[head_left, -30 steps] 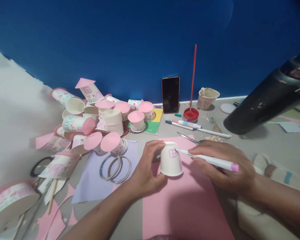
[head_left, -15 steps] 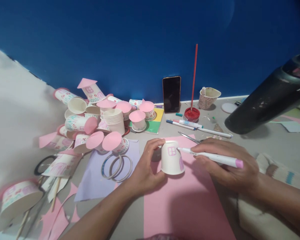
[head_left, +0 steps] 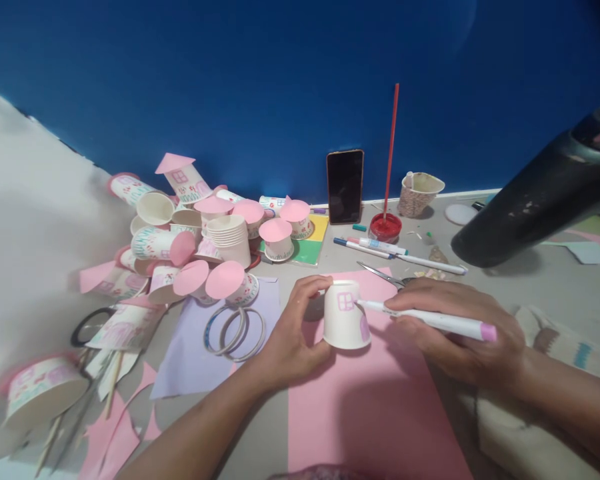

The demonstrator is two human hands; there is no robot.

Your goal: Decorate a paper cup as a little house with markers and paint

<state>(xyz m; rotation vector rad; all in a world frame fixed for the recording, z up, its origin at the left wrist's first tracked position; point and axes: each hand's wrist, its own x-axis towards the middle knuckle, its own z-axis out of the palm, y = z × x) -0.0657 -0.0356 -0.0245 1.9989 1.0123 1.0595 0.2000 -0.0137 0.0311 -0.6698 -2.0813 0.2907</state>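
Note:
My left hand grips a white paper cup from its left side, fingers at the top and thumb low. The cup is upside down over a sheet of pink paper. A pink-purple window with panes is drawn on its side, and part of a purple shape shows at its lower right. In my right hand is a white marker with a pink end. Its tip points left and meets the cup at or very near the window's right edge. Behind that hand, scissors lie partly hidden.
Decorated cups with pink paper tops crowd the left, around a cup stack. Two bangles lie on lilac paper. At the back stand a phone, a red paint pot and a dark bottle. Several markers lie nearby.
The marker tip has moved slightly down along the window's right side, and my right hand has shifted a little right and down. The left hand still holds the cup.

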